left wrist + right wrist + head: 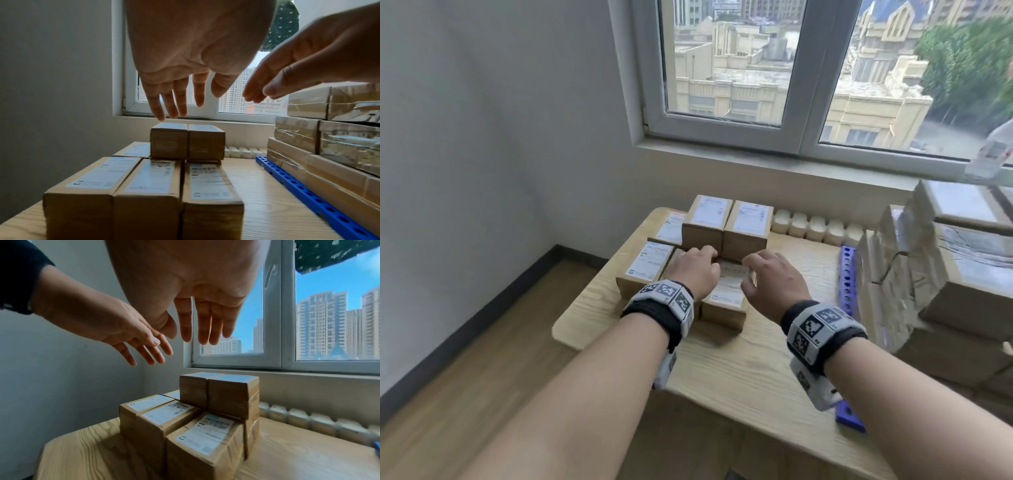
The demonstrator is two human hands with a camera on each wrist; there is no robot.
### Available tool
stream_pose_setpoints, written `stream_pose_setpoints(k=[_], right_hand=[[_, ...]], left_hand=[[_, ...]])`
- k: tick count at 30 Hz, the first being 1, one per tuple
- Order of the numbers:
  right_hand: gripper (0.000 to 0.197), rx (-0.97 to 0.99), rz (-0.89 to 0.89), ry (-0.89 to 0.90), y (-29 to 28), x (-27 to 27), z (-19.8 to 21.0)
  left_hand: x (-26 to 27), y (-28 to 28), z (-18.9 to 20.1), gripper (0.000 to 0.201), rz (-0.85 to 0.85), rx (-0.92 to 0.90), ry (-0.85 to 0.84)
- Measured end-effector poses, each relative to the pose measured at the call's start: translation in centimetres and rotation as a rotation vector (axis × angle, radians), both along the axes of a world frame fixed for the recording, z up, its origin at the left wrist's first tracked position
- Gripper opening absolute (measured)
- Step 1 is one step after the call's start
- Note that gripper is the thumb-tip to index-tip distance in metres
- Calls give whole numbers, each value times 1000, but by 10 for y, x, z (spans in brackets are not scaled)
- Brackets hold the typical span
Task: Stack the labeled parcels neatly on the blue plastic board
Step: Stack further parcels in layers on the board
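Several brown labeled parcels [649, 265] sit grouped on the left of the wooden table [756, 359]. Three lie in a front row [152, 177], and two more [187, 141] rest on top of the parcels at the back. My left hand [698, 270] and right hand [767, 277] hover side by side just above the front row, near the front right parcel [726, 298]. Both wrist views show straight, spread fingers [179, 104] [203, 331] that hold nothing. The blue plastic board [846, 274] lies at the right and carries a tall stack of taped parcels [945, 274].
A white radiator [818, 226] runs behind the table under the window sill [756, 164]. A wall stands close on the left. The table's front left corner [561, 329] is rounded. Bare wood [257, 194] lies between the parcel group and the blue board [308, 193].
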State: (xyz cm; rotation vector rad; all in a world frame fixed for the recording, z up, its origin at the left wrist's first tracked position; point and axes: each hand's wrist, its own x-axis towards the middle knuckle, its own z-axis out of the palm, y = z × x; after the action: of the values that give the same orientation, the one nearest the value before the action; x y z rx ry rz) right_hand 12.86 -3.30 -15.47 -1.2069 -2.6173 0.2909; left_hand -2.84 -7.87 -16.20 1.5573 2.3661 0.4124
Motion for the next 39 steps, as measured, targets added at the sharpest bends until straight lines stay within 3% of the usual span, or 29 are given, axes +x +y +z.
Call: stream_pose_setpoints(k=[7,12,21,28,32,39], right_hand=[[35,-43,-41,-24,-14,-91,-22],[38,-97,-88,-31,-22,-128,-32],[36,-149,-198,46,15,-150,-32],[36,-166,-275,90,69,-162,-32],[36,-195,-303,89,102,-166,-39],[37,-200,-315,104,148,-165,-50]], left_hand=[[-81,0,-11,40,-2,35,-49],[-118,3,-28,38,-25,9,-64],[-149,39,-30,41,-50,6,-121],[-164,101,-25,41,-38,-16,-170],[-165,142,-29,42,19,-46,-269],[-168,194,-50,67,149,-167,-512]])
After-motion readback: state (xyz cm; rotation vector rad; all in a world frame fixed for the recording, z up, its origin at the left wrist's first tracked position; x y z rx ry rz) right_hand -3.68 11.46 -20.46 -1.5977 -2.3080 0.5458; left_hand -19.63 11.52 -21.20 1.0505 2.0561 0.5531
